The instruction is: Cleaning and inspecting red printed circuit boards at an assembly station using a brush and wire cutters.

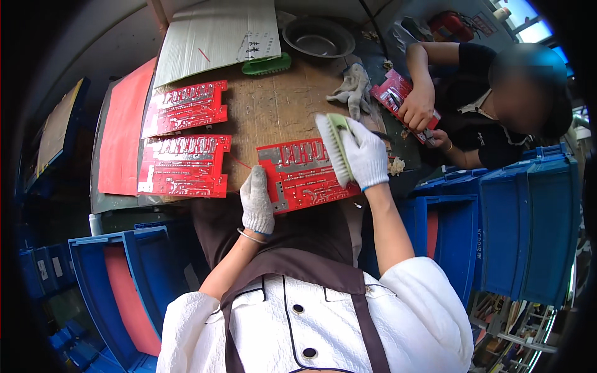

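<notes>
Right hand (362, 155) closed round green brush (336, 148) against red circuit board (298, 181), near edge of bench (267, 105); left hand (255, 199) pinching its left end. Brushing seems unfinished; two boards (186, 166) toward left edge, whether brushed unclear.

I count four red circuit boards (295, 179), two green brushes (334, 149), one metal bowl (318, 41), two gloved hands (255, 202)

A metal bowl (318, 40) stood toward the far side of the brown tabletop (267, 102), with a loose glove (353, 89) nearer; blue crates (505, 230) stood lower at left and right.
</notes>
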Demonstrator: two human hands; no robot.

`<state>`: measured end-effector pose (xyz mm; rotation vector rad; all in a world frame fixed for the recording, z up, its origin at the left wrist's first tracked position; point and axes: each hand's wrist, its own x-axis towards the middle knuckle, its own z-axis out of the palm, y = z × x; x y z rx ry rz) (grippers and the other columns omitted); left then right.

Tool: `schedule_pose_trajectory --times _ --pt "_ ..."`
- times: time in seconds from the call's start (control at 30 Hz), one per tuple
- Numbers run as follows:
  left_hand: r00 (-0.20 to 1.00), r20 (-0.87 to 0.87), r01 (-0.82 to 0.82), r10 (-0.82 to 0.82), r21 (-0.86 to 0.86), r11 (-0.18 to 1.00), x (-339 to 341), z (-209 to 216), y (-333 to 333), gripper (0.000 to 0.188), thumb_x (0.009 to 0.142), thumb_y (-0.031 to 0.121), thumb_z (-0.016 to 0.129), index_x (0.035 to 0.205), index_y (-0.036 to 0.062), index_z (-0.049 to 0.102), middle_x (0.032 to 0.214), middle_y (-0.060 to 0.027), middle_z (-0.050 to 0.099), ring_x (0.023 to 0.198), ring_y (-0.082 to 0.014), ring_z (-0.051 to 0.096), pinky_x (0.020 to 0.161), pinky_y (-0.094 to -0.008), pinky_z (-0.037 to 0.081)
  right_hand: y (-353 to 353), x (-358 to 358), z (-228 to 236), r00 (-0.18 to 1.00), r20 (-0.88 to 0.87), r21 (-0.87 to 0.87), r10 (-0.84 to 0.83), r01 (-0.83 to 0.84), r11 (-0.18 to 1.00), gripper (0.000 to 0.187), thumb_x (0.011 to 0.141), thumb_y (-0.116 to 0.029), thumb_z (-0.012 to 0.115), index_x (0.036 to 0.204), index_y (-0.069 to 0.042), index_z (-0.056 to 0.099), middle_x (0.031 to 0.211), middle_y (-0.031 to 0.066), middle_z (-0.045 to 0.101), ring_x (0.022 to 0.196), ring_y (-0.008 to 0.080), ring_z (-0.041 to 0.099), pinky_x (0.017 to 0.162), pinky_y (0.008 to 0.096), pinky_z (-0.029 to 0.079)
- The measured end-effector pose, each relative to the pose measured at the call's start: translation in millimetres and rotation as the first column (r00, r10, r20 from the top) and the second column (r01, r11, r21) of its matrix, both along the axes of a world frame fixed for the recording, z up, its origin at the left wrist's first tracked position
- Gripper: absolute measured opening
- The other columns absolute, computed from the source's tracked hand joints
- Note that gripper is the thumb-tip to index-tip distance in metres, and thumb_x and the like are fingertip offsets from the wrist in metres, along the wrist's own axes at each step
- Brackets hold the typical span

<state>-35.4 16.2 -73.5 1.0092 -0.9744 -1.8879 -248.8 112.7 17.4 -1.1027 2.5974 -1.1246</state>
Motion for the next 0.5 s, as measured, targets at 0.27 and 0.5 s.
schedule_pose_trajectory --times 0.27,0.5 --pt "0.996 -0.034 0.077 -0.078 -0.030 0.997 5.2 17.3 1.8 0.040 0.107 0.042 0.057 0.107 0.0042 0.070 0.094 0.0003 0.070 0.077 -0.0068 0.062 0.071 -0.0263 0.054 37.5 -11.2 14.0 0.979 0.090 -0.244 -0.182 0.199 0.949 0.046 0.102 -0.024 0.069 0.137 0.004 0.062 0.116 0.0134 0.075 0.098 0.0126 0.069 0.090 0.0282 0.054" --pt "0.999 0.001 0.040 -0.040 0.055 0.998 8.8 19.8 4.1 0.037 0.107 0.040 0.058 0.106 0.0049 0.070 0.094 0.0020 0.068 0.078 -0.0050 0.059 0.072 -0.0257 0.052 54.7 -19.9 8.2 0.985 -0.030 -0.245 -0.170 0.158 0.957 0.048 0.101 -0.017 0.066 0.144 0.002 0.058 0.126 0.0120 0.071 0.104 0.0134 0.066 0.096 0.0289 0.051"
